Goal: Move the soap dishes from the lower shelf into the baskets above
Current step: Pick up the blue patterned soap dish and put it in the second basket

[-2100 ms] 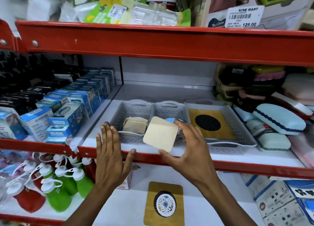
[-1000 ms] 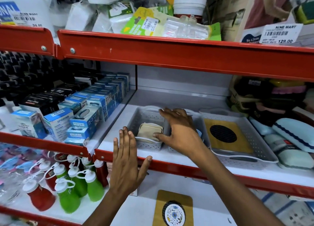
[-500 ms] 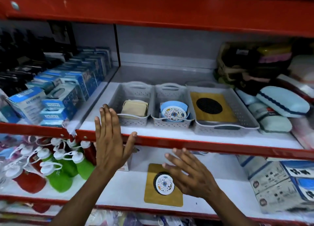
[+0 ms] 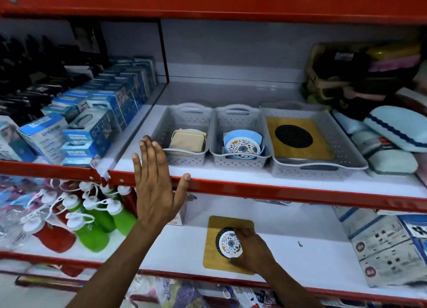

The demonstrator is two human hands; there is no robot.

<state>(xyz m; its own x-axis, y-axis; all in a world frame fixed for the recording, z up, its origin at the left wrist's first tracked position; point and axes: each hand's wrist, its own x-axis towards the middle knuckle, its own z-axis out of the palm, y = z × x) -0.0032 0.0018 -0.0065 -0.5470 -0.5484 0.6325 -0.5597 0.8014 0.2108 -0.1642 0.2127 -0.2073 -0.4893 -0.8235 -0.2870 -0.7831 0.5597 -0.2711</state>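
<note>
While right hand [image 4: 250, 250] closed fingers on round floral-print soap dish [image 4: 229, 242] atop square bamboo dish [image 4: 227, 245], lower shelf, left hand [image 4: 154, 189] rested flat, fingers released, on red shelf edge [image 4: 277, 189]. Three grey perforated plastic baskets [image 4: 318, 166] above already held dishes; these two remained.

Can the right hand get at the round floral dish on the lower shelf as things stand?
Probably yes. The right hand is already at the round floral dish, fingers curled at its right edge, where it sits on the wooden board. Nothing lies between them; the left hand rests on the red shelf edge, clear of it.
</note>
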